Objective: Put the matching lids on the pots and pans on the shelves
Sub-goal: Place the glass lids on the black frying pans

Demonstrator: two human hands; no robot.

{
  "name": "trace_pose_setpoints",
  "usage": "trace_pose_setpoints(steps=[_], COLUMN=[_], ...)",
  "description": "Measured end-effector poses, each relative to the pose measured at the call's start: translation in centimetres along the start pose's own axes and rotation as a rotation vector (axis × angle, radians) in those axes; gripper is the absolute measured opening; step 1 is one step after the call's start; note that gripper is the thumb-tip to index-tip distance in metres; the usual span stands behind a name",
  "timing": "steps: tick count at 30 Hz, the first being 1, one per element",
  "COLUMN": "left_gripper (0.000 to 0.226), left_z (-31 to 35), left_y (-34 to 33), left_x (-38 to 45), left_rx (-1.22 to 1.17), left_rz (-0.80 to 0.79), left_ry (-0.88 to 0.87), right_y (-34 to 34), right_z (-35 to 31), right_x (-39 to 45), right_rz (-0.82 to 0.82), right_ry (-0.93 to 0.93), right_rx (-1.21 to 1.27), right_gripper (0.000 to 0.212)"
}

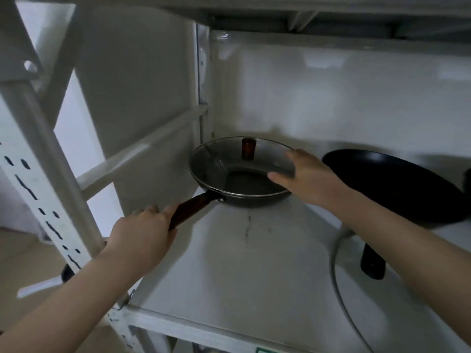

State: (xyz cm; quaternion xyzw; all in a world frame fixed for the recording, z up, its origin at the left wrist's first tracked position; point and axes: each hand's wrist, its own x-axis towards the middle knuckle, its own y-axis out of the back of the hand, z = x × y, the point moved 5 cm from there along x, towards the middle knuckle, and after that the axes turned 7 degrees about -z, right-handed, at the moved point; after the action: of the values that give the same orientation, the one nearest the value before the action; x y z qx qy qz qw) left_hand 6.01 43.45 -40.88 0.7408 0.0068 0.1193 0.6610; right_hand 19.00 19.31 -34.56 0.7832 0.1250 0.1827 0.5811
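Looking in from the shelf's left post [43, 189], I see my left hand [142, 235] at the left front edge of the white shelf [229, 276], fingers curled around the end of the brown wooden handle [190, 211] of the small frying pan [244, 200]. The pan sits in the back left corner of the shelf, close to the rear wall. A glass lid [229, 164] with a dark brown knob [248, 148] lies on the pan, its metal rim following the pan's rim. My right hand [308, 177] rests on the lid's right edge, fingers spread and flat against the glass, thumb toward the front. Just beside that hand, toward the shelf's back right, a larger black pan [392, 184] stands uncovered. Near the right front edge, a second glass lid [341, 281] with a black knob [372, 263] lies on the shelf, partly hidden under my right forearm.
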Motion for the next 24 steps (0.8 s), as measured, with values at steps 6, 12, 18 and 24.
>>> trace_pose_setpoints(steps=[6,12,18,24], left_gripper=[0.029,0.052,0.051,0.048], left_z=[2.5,7.2,12.0,17.8], left_y=[5.1,8.7,8.9,8.5], left_x=[-1.3,-2.4,-3.5,-4.3], left_rx=[-0.212,-0.505,-0.552,-0.515], left_rz=[0.171,0.183,0.137,0.095], left_ry=[-0.134,-0.311,-0.371,-0.351], right_y=[2.7,3.6,4.1,5.5], right_z=[0.2,2.2,6.2,11.4], right_x=[-7.4,-12.0,-15.4,-18.2], right_rz=[0.072,0.057,0.074,0.073], right_ry=[0.034,0.009,-0.051,-0.049], right_rx=[-0.027,-0.066,-0.078,-0.15], right_gripper=[0.067,0.066,0.061,0.052])
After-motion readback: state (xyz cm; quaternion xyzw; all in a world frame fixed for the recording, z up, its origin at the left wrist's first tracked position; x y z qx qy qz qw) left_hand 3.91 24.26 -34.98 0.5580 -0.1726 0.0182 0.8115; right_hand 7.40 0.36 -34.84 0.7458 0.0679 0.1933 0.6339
